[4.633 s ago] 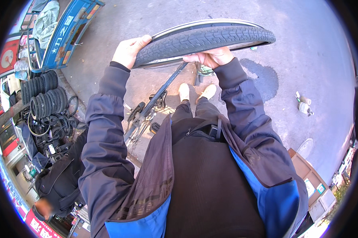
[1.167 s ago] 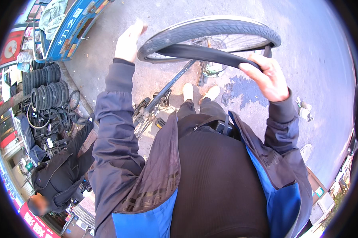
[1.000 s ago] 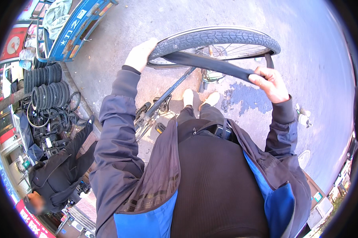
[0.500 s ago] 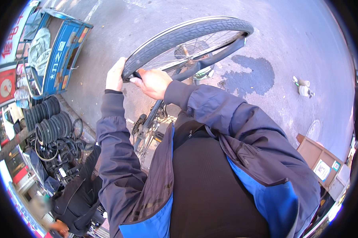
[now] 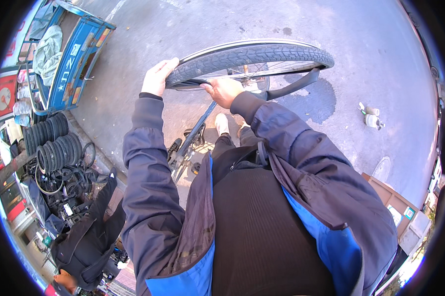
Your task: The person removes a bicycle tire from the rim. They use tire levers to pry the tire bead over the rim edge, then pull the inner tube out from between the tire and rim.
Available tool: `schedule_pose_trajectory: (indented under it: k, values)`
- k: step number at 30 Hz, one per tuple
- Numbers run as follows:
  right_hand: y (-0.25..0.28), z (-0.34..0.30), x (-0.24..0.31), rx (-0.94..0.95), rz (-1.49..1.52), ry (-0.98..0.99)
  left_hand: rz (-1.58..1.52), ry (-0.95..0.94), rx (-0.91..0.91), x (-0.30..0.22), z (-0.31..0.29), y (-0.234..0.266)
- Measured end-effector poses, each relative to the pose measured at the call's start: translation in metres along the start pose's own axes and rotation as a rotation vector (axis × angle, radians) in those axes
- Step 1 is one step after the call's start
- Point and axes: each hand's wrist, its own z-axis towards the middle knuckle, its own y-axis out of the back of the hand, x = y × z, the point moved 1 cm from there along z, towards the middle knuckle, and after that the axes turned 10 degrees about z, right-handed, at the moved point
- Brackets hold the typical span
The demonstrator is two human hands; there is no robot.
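A bicycle wheel with a treaded black tyre [image 5: 254,55] is held up in front of me, tilted so the tread faces me. A dark inner tube [image 5: 297,87] hangs loose out of the tyre along the right side. My left hand [image 5: 158,77] is closed round the tyre at its left end. My right hand [image 5: 225,92] is closed just inside the tyre's near side, its thumb and fingers pinching a stretch of the dark tube at the rim. Below the wheel, the bicycle's frame [image 5: 196,129] slants down toward my legs; much of it is hidden by my left sleeve and jacket.
A blue cargo cart [image 5: 73,69] stands at the far left. Stacked tyres [image 5: 59,152] and a tangle of parts lie at the left, beside a person in dark clothes [image 5: 84,246]. A wet patch [image 5: 321,101], small containers [image 5: 372,117] and a brown box [image 5: 392,200] are at the right.
The wheel has swung right and toward me and lies more level. Both hands have moved right with it, keeping their holds. My feet now show below it.
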Motion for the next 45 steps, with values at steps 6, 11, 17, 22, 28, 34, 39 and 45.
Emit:
schedule_pose_trajectory:
  k: [6,11,17,22,28,34,39,45]
  values:
    - [0.014,-0.021,0.041,0.129,0.178,0.028,-0.008,0.016,0.014,-0.003,0.020,0.005]
    - [0.022,-0.035,0.079,0.180,0.215,0.137,0.029,-0.037,0.126,-0.015,0.014,0.008]
    - [0.035,-0.058,0.088,0.250,0.214,0.242,0.103,0.046,0.314,-0.025,-0.008,0.021]
    - [0.023,-0.073,0.112,0.362,0.225,0.294,0.105,0.065,0.242,-0.016,-0.057,0.030]
    - [0.022,-0.078,0.120,0.446,0.230,0.296,0.035,0.105,-0.039,-0.013,-0.100,0.034]
    - [0.016,-0.078,0.121,0.437,0.209,0.271,0.100,0.156,-0.199,-0.010,-0.117,0.041]
    - [0.010,-0.048,0.125,0.369,0.222,0.221,0.176,0.075,-0.202,-0.017,-0.093,0.066]
    - [0.012,-0.029,0.144,0.351,0.229,0.107,0.213,-0.046,-0.002,-0.046,-0.077,0.053]
